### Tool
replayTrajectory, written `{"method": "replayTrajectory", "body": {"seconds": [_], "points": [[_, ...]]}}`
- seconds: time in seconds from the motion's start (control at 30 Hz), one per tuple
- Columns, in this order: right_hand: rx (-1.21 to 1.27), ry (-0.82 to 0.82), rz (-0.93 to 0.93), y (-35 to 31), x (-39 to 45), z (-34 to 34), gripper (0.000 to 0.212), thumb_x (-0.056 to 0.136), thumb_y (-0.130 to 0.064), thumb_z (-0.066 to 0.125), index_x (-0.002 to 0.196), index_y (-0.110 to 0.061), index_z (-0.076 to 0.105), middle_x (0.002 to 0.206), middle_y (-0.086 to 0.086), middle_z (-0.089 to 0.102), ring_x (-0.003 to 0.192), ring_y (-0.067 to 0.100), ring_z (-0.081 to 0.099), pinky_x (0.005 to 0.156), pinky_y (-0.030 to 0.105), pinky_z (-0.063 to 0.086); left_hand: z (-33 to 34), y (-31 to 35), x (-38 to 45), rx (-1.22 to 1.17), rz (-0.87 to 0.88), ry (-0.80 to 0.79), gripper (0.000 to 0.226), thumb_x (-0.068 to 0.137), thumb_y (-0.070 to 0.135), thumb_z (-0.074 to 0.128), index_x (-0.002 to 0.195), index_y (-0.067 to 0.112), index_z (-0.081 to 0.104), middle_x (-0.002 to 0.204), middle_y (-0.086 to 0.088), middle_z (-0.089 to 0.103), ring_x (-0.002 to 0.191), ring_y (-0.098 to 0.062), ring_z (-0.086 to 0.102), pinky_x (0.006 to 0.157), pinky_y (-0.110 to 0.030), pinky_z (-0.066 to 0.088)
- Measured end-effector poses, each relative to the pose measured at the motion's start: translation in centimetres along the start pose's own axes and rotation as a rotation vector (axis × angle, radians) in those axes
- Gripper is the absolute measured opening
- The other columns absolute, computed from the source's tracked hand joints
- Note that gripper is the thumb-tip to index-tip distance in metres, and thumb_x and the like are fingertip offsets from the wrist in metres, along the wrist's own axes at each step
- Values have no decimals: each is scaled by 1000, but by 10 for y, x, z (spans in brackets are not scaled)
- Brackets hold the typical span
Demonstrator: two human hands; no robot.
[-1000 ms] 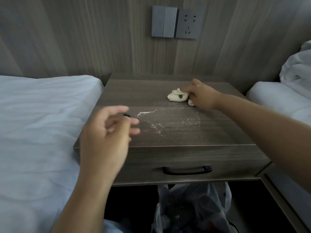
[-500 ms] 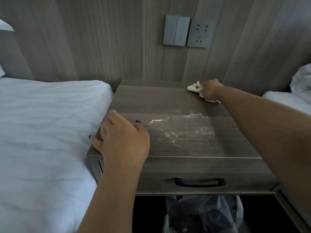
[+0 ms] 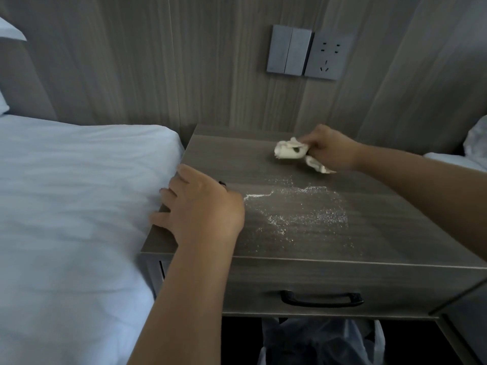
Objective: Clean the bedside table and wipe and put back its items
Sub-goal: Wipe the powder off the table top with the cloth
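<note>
crumpled cloth [image 3: 290, 152] gripped in right hand [image 3: 329, 150], far table [image 3: 395, 227] edge

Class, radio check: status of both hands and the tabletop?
Left hand flat on bedside table edge. Right hand holds crumpled cloth at back. White powder unwiped mid-top. Nothing blocking.

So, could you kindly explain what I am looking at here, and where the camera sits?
There is no machine: a person wears one wide-angle camera on the head, looking down at their own two hands. The left hand rests flat on the left edge of a wooden bedside table. The right hand grips a crumpled white cloth near the back of the tabletop. White powder lies scattered mid-table, not yet wiped. A bed stands to the left, and a plastic bag shows below the drawer.
</note>
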State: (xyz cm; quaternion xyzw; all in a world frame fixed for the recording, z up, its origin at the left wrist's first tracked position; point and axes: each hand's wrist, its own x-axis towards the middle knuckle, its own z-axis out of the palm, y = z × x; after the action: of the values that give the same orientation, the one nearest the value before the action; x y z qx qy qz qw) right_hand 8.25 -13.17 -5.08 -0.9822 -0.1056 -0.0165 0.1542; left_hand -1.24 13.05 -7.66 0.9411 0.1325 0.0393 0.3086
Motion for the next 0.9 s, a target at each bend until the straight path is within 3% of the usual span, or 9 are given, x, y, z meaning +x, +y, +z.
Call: {"method": "replayTrajectory", "body": {"seconds": [0.07,0.1,0.17,0.23,0.37,0.57,0.73,0.77,0.9], "points": [[16,124,151,16,18,-11,30,93,1,45,89,-16,69,58,13,63,50,29,63,41,24,45,0,2,2,-2,-4,16,82,93,34,46,151,5,-5,152,-14,23,138,-36,25,106,-61,21],[-36,144,233,26,29,-12,26,91,-1,47,95,-15,68,76,19,66,71,35,68,54,26,49,1,2,2,4,4,34,85,93,35,45,151,5,-9,151,-13,24,136,-36,27,104,-61,23],[-235,95,405,37,47,-1,31,93,-12,50,122,-13,59,121,19,59,118,37,52,92,31,44,5,1,0,40,28,64,87,93,39,44,150,5,-12,150,-13,25,133,-36,29,102,-61,25],[-353,62,556,32,58,19,45,95,-21,47,140,-20,42,145,15,36,133,36,34,107,43,35,12,1,-1,97,49,71,88,93,44,41,148,5,-16,151,-15,24,135,-38,27,103,-64,23],[-284,81,488,-14,86,36,56,95,-14,44,146,-31,31,148,14,17,134,39,27,107,49,33,14,7,2,125,43,30,86,95,48,35,147,8,-20,154,-14,22,140,-41,21,105,-69,19],[-93,-73,-78,-74,82,55,50,87,0,54,133,-19,54,124,16,39,114,33,50,104,40,39,7,7,15,83,-1,17,80,96,47,35,151,11,-10,154,-11,22,135,-39,27,104,-63,26],[47,-205,-234,-74,63,23,49,77,19,42,88,-20,70,59,-7,64,52,11,58,53,30,47,16,4,27,105,-10,40,76,94,44,40,150,8,4,147,-18,30,129,-40,34,102,-56,33],[42,-150,-143,-64,74,18,45,76,18,44,95,-14,71,62,-5,64,55,13,59,57,29,46,20,2,32,106,-7,68,73,92,43,42,148,8,11,141,-21,36,123,-42,39,99,-54,36],[-284,-14,270,-17,130,25,51,90,-11,53,140,-12,45,136,17,49,123,33,45,101,32,39,31,-8,44,134,3,163,61,85,46,44,135,13,31,118,-18,46,105,-38,48,87,-48,41]]}}
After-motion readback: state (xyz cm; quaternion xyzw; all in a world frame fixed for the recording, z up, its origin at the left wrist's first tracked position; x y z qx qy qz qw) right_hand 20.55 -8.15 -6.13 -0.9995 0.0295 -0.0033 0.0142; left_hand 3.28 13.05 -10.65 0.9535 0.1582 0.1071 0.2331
